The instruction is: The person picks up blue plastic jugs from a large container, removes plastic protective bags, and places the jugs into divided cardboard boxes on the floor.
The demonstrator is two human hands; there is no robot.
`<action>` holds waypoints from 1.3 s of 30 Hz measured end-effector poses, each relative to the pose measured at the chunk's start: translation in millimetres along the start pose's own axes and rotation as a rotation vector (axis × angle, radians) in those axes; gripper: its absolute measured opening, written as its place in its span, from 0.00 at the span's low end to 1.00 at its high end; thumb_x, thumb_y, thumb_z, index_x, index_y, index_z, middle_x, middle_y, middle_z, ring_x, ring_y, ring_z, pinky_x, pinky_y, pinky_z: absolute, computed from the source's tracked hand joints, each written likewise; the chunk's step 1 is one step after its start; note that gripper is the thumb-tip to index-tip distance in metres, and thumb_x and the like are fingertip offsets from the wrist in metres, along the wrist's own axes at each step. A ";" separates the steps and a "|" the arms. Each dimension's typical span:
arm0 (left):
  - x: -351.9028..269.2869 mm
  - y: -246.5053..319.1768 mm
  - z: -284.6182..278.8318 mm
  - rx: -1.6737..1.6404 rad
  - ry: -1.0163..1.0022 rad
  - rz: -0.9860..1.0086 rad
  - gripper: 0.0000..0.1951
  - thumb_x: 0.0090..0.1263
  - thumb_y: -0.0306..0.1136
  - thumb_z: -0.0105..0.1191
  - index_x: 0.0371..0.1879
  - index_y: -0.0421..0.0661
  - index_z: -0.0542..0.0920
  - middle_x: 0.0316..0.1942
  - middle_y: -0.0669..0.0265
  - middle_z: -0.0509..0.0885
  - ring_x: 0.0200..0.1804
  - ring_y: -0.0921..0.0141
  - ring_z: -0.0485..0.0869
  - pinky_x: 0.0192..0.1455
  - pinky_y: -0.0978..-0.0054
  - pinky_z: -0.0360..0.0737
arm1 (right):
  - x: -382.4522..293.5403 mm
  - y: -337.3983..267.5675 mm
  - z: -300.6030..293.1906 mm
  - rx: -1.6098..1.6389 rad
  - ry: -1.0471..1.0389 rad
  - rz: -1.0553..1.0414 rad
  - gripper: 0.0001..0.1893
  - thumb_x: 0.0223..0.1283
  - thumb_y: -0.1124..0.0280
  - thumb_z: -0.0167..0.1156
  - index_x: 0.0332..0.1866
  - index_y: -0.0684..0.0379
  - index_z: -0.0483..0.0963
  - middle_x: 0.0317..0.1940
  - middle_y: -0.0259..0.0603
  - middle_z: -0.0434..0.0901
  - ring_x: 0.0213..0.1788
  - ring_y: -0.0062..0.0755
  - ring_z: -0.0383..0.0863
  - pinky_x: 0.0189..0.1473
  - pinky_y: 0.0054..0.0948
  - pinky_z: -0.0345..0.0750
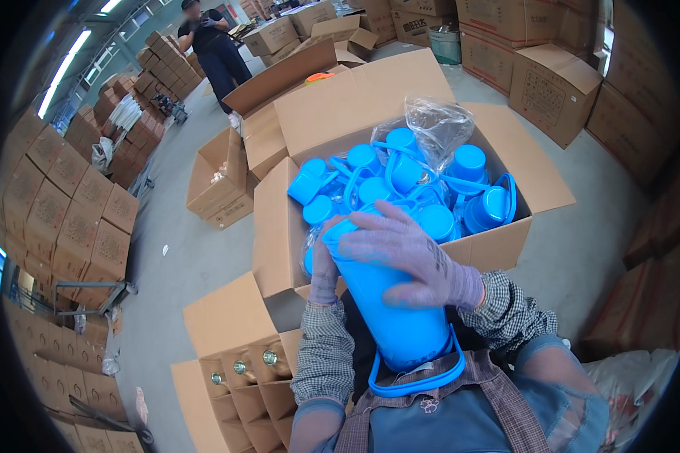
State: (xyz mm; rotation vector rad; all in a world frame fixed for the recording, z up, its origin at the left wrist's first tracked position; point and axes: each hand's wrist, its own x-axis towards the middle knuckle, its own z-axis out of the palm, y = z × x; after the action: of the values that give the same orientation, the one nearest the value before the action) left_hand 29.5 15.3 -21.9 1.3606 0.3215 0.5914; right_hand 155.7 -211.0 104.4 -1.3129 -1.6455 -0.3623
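A large blue plastic vacuum flask casing [394, 311] lies tilted against my body, its handle loop near my apron and its other end towards the open carton. My left hand [324, 266], in a purple-grey work glove, is at the far end's left side, partly hidden behind it. Gloved too, my right hand [402, 255] rests over the upper side with its fingers spread; it looks slightly blurred. Beyond them, an open cardboard carton [487, 246] holds several blue flask caps or cups [437, 222] with handles, and clear plastic bags [439, 127].
A divided carton [198, 396] at lower left holds several glass liners [239, 367]. Another open box [218, 209] stands left of the blue parts. Stacked cartons [73, 209] line both sides. A person [215, 48] stands at the back left.
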 end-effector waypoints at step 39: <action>113.0 -66.8 59.6 -0.572 -0.141 -0.659 0.20 0.76 0.47 0.54 0.51 0.40 0.78 0.43 0.58 0.83 0.41 0.66 0.85 0.44 0.66 0.83 | -53.9 395.5 -13.6 -1.172 -0.535 0.712 0.31 0.64 0.62 0.52 0.74 0.55 0.63 0.63 0.41 0.76 0.68 0.40 0.71 0.76 0.52 0.50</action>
State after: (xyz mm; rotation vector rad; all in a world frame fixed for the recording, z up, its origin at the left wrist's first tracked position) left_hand 167.7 24.5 -61.7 0.6744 0.4202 0.0193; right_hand 504.2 -103.7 -58.6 -2.9556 -1.1774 -0.5928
